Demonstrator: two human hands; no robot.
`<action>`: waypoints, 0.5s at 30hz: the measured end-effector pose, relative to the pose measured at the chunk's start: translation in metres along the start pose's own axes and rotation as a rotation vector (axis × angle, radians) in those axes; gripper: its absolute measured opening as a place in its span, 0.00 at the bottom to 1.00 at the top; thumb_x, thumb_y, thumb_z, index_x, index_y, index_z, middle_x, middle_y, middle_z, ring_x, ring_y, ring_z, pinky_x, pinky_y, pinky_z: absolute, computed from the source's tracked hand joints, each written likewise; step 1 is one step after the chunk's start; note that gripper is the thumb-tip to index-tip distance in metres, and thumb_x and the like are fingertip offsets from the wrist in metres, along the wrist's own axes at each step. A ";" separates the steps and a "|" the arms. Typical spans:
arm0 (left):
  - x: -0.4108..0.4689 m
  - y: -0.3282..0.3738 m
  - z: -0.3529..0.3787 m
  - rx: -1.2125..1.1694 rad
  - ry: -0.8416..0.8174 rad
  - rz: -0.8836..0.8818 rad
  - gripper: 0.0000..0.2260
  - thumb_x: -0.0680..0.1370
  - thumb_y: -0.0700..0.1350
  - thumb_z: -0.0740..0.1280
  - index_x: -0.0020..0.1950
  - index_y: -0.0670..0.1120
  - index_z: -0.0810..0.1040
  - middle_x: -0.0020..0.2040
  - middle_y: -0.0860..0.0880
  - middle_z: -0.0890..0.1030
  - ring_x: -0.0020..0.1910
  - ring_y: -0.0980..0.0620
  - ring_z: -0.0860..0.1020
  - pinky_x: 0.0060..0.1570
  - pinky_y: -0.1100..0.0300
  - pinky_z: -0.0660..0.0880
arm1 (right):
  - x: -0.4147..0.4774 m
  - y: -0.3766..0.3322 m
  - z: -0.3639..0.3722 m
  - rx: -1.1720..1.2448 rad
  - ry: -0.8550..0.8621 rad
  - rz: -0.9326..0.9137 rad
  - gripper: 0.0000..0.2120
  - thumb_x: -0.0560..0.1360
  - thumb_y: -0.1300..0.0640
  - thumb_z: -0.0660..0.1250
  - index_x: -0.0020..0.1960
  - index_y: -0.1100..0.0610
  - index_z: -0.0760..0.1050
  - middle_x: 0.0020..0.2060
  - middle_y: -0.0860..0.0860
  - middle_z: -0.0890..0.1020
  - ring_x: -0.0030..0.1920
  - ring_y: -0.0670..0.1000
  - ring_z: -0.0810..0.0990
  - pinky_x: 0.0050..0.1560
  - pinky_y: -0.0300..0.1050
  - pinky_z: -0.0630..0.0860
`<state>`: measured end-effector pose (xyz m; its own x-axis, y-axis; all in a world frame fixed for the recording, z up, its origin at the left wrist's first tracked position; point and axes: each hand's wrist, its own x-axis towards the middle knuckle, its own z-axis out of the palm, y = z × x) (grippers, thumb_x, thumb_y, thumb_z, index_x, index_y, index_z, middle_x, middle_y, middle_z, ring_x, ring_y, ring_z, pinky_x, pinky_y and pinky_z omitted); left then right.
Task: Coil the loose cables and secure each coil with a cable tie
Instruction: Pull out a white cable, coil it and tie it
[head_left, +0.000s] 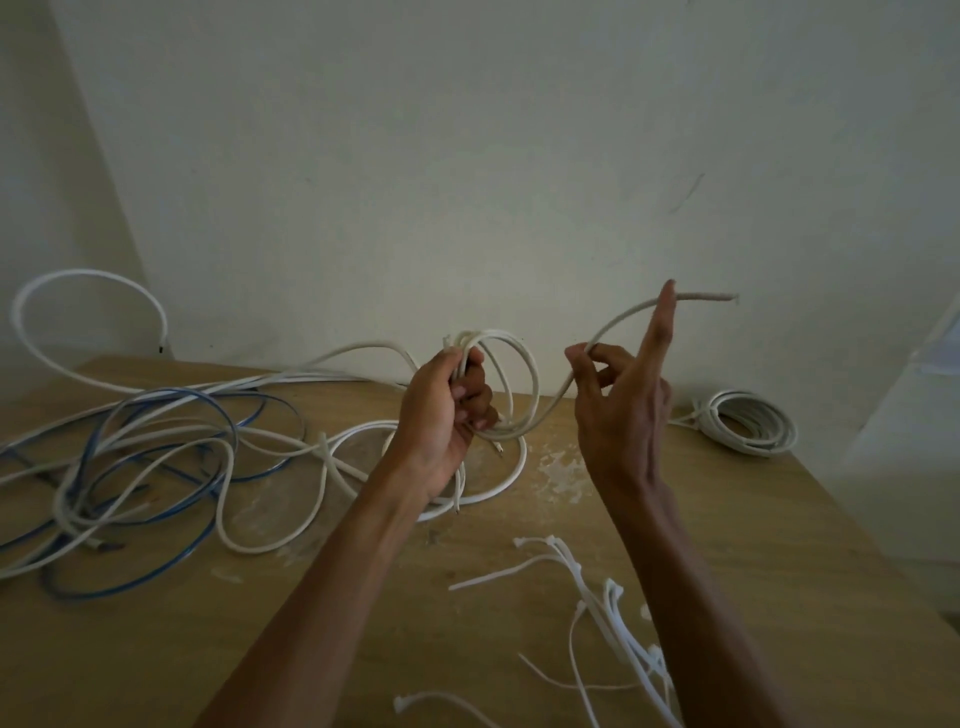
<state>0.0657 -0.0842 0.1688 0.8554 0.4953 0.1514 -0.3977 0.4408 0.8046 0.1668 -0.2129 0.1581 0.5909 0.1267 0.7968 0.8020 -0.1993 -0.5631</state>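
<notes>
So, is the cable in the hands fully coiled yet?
Partly coiled: the left hand grips several loops of the white cable, but its tail runs uncoiled through the right hand.

- Held cable (706, 297), twelve o'clock of the table's middle: off-white, greyer at its free end.
- Tangle of cables (140, 436), nine o'clock: white strands mixed with blue.
- Tied coil (750, 423), three o'clock: white.
- Cable ties (589, 587), five o'clock: white.
- Table (779, 519): tan wood grain, pale blotches.
- Wall (467, 156): off-white.
</notes>
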 end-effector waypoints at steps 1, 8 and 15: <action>0.000 0.000 -0.001 -0.001 -0.003 -0.004 0.13 0.85 0.42 0.51 0.45 0.44 0.72 0.27 0.53 0.61 0.24 0.56 0.58 0.25 0.62 0.61 | 0.002 0.002 -0.002 -0.011 -0.002 -0.012 0.49 0.78 0.61 0.72 0.82 0.58 0.37 0.47 0.53 0.86 0.34 0.39 0.80 0.39 0.27 0.74; 0.000 -0.009 0.004 0.135 0.002 0.000 0.13 0.84 0.41 0.51 0.45 0.44 0.72 0.27 0.53 0.61 0.24 0.56 0.58 0.27 0.61 0.60 | 0.007 0.010 -0.011 -0.234 -0.172 0.019 0.56 0.76 0.58 0.74 0.79 0.44 0.30 0.32 0.52 0.82 0.27 0.50 0.79 0.30 0.46 0.76; 0.004 -0.008 -0.006 0.016 -0.074 -0.123 0.13 0.83 0.43 0.53 0.43 0.45 0.73 0.27 0.53 0.59 0.23 0.56 0.57 0.25 0.62 0.59 | 0.012 0.015 -0.012 -0.080 -0.329 -0.061 0.13 0.80 0.58 0.68 0.64 0.54 0.78 0.42 0.46 0.83 0.39 0.43 0.80 0.40 0.42 0.76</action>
<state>0.0705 -0.0814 0.1594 0.9198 0.3815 0.0922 -0.2832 0.4824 0.8289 0.1854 -0.2260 0.1619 0.5492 0.4446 0.7076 0.8349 -0.2557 -0.4873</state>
